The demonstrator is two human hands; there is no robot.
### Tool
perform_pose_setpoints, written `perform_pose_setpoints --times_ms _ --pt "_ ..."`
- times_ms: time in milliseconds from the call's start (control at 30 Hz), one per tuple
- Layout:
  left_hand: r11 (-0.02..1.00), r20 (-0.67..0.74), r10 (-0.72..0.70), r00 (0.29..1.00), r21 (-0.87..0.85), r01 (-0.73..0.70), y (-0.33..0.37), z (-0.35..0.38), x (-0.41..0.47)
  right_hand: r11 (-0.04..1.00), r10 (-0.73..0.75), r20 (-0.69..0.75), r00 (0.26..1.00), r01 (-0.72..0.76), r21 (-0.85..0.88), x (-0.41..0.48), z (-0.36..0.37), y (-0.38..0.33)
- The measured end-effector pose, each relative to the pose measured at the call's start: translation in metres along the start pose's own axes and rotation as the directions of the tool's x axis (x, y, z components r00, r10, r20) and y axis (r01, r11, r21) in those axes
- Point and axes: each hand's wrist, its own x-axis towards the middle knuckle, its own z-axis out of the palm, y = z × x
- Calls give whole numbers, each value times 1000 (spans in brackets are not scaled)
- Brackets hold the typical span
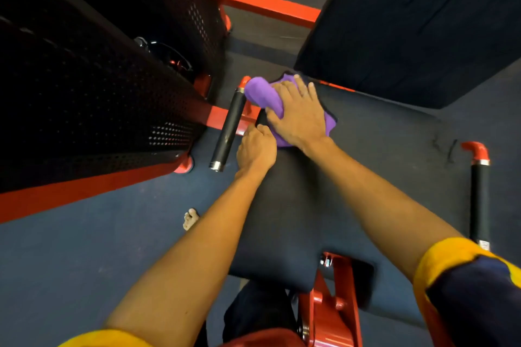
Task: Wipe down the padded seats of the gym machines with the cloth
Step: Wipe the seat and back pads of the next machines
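The purple cloth (262,94) lies on the far left corner of the black seat (366,155), partly bunched into a hump that rises over the seat's edge, with the rest spread flat under the palm. The right hand (300,118) rests on top of it, fingers fairly straight and spread, pressing down rather than gripping. This probably keeps as much fabric as possible against the padding during a stroke.

The left hand (255,149) is just beside the cloth, its fingers curled over the seat's left edge. It seems to be a bracing hold that steadies the person while leaning in. Whether it also pinches a corner of the cloth cannot be told.

Work appears to be under way at this corner, and the wide near and right parts of the seat would still need passes.

The dark back pad (408,22) stands at the seat's far right. A black handle (228,132) on the red frame (267,4) sits close to the left hand, so a sweep off that edge could catch on it. A matching right handle (480,200) stands well apart at the other side. A perforated black guard (98,79) fills the left. A bare foot (191,218) shows on the blue floor (84,248).
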Motion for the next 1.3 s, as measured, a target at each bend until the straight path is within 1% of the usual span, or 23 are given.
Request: perform_pose_setpoints --times_ms 67,167,233,333,367,433,500,533,600,633,700,733,767,800,900,967,1033,1100,1167,1200,1300 --pt "999 11 15 1000 -37 -14 10 -1 11 999 -11 6 1000 10 41 2 2 2" --pt "995 17 69 997 -72 -67 27 -1 28 998 36 53 998 -39 50 29 -3 15" --pt "994 15 96 995 -48 -95 38 0 36 996 78 50 996 -80 42 46 -4 22" --pt "991 -37 132 991 13 -132 44 3 34 979 191 43 981 -193 63 55 -11 32" --pt "987 -66 157 985 41 -154 43 5 32 974 209 20 978 -210 79 49 -14 35" --pt "978 -110 194 975 97 -183 40 9 30 970 201 -41 979 -193 148 21 -16 37" --pt "980 -114 176 978 115 -163 41 11 30 962 190 -34 981 -179 208 -16 -17 37" --pt "981 -112 163 980 128 -149 42 11 31 964 180 -8 984 -175 198 -32 -17 39" --pt "974 -132 175 976 170 -152 42 14 32 978 179 4 984 -178 113 -45 -17 49" --pt "970 -151 186 971 185 -158 42 15 33 974 211 -10 977 -210 84 -40 -18 55" --pt "969 -180 198 964 186 -165 41 18 35 940 338 -25 941 -336 66 -15 -21 59" --pt "969 -184 203 962 179 -170 40 20 38 916 399 -21 917 -397 63 0 -23 57" --pt "971 -185 200 962 172 -168 39 21 38 905 423 -3 906 -422 46 14 -24 50" --pt "972 -181 195 964 170 -165 38 21 39 914 404 19 914 -405 20 26 -23 40" --pt "975 -161 193 968 146 -170 37 20 38 969 246 80 966 -246 -16 49 -15 13" --pt "979 -172 182 968 126 -162 39 19 38 989 148 141 979 -149 0 60 -23 12" --pt "978 -192 181 965 136 -157 41 19 37 995 92 190 977 -86 -39 65 -38 26" --pt "973 -204 188 961 175 -153 41 18 35 989 144 242 960 -131 -69 62 -47 48" --pt "971 -207 203 957 171 -169 39 20 36 975 219 212 952 -204 -91 51 -47 65" --pt "973 -206 200 958 160 -169 38 21 37 972 229 186 955 -215 -93 47 -45 66" --pt "974 -205 188 961 167 -154 38 22 41 987 158 156 975 -152 -52 55 -37 44"
